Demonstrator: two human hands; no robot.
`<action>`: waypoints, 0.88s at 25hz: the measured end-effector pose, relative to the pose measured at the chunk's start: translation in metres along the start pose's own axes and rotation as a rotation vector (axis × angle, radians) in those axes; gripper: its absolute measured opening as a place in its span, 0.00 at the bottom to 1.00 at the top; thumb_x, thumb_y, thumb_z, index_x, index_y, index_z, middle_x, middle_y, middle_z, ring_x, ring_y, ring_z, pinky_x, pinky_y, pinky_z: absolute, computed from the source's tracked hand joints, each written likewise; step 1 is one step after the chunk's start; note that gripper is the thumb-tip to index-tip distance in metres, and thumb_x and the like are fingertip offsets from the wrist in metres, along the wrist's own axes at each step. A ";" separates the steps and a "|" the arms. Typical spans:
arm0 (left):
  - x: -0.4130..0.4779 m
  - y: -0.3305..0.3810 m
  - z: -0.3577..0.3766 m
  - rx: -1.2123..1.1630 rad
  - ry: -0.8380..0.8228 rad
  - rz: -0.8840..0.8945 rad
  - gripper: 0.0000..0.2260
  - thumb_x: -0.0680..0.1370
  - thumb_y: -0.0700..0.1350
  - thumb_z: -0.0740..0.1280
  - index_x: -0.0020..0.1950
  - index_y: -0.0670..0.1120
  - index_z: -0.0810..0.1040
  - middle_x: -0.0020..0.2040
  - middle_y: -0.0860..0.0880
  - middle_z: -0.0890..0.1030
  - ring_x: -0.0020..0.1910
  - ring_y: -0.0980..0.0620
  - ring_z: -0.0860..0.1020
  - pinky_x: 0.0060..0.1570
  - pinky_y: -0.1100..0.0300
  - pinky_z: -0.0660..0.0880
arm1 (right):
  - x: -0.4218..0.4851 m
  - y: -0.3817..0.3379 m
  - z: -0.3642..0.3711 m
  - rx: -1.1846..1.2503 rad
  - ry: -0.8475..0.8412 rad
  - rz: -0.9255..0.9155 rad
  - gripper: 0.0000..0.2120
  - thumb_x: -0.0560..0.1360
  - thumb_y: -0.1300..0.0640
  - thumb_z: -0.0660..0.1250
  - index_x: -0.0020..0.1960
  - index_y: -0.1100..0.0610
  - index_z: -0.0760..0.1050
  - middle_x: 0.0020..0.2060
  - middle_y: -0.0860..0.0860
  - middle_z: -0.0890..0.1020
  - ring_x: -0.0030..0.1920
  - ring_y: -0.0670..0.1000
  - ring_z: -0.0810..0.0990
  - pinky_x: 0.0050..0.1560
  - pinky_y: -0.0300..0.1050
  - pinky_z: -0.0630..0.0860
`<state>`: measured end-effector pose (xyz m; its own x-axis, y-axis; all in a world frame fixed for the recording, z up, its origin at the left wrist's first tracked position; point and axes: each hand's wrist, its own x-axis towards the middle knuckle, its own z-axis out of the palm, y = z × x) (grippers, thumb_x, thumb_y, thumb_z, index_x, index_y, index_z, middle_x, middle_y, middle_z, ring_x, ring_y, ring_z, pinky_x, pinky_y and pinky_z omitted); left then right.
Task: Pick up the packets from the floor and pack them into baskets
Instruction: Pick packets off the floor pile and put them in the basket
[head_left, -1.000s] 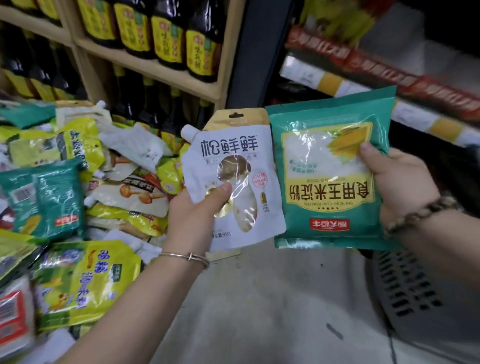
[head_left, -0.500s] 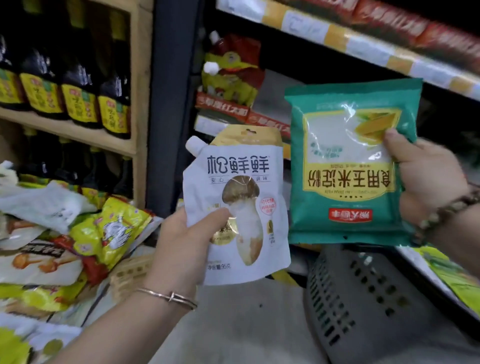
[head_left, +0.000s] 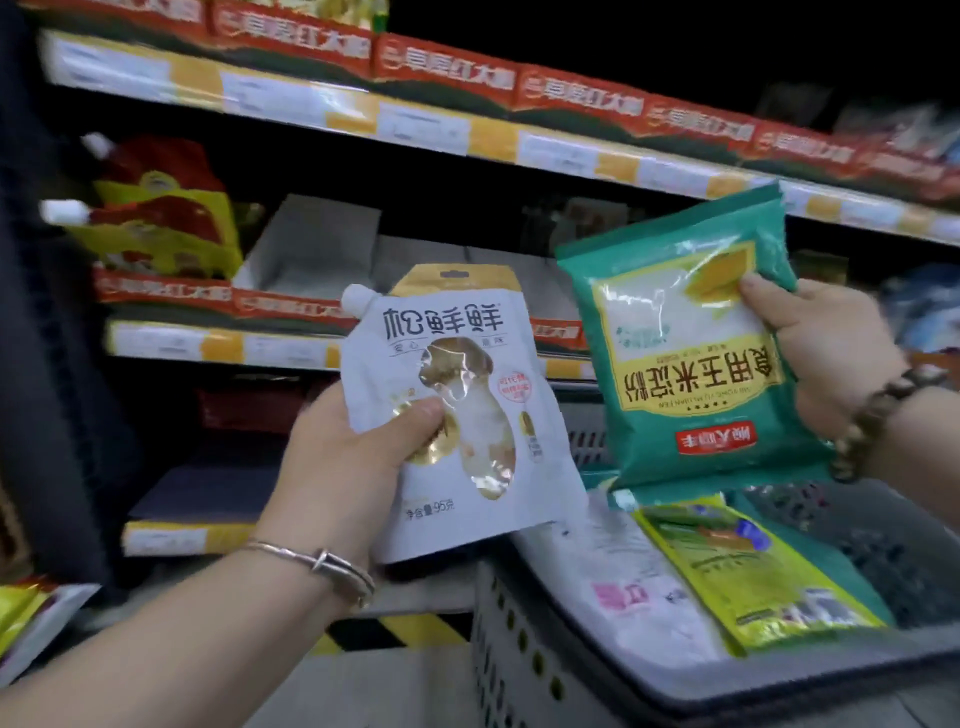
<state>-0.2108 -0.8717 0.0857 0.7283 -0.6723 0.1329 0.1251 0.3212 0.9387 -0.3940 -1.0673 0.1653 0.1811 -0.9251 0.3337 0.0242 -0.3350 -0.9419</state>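
The left hand (head_left: 343, 457) grips a white spouted mushroom pouch (head_left: 457, 415), and the right hand (head_left: 826, 343) grips a teal plastic starch packet (head_left: 691, 353); both are held above the grey perforated plastic basket (head_left: 524, 649), which already contains a yellow-green packet (head_left: 748, 571).

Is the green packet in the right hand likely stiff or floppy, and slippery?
Probably floppy: the green packet bends where the right hand pinches its edge. Its glossy film shows glare, so it may slip.
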 end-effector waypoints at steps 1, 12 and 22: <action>0.006 -0.005 0.020 0.024 -0.033 0.029 0.09 0.73 0.36 0.69 0.49 0.48 0.80 0.44 0.48 0.85 0.43 0.47 0.84 0.45 0.49 0.79 | 0.011 0.011 -0.017 -0.020 0.004 0.027 0.06 0.77 0.56 0.65 0.44 0.56 0.78 0.30 0.49 0.84 0.29 0.48 0.83 0.32 0.46 0.81; 0.100 -0.104 0.142 1.121 -0.141 -0.318 0.16 0.76 0.41 0.67 0.60 0.39 0.67 0.63 0.40 0.74 0.57 0.45 0.75 0.46 0.59 0.69 | 0.105 0.159 -0.046 -0.767 -0.255 0.444 0.21 0.78 0.51 0.63 0.60 0.68 0.74 0.58 0.59 0.78 0.58 0.58 0.77 0.50 0.42 0.70; 0.085 -0.128 0.140 1.585 -0.272 -0.138 0.35 0.78 0.55 0.61 0.77 0.48 0.45 0.77 0.43 0.41 0.76 0.45 0.44 0.74 0.51 0.47 | 0.096 0.175 -0.038 -0.684 -0.483 0.473 0.23 0.78 0.51 0.63 0.68 0.61 0.62 0.58 0.58 0.76 0.50 0.54 0.80 0.49 0.49 0.78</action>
<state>-0.2593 -1.0632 0.0209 0.6147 -0.7838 -0.0882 -0.7363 -0.6103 0.2922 -0.4095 -1.2215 0.0337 0.4137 -0.8692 -0.2709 -0.7065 -0.1189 -0.6976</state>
